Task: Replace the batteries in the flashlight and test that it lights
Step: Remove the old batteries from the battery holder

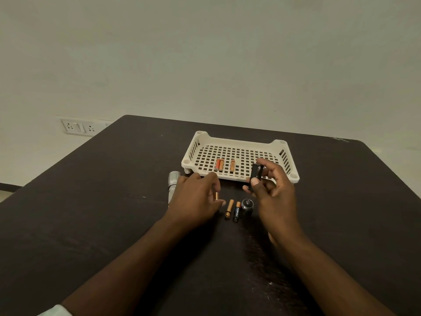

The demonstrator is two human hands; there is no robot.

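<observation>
Right hand point(271, 190) raised pinching battery holder point(255, 176), left hand point(196, 197) gripping battery point(216, 195)

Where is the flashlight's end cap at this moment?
In the head view, the end cap stands on the dark table, just right of the Duracell battery and below the right hand, in front of the white tray.
</observation>
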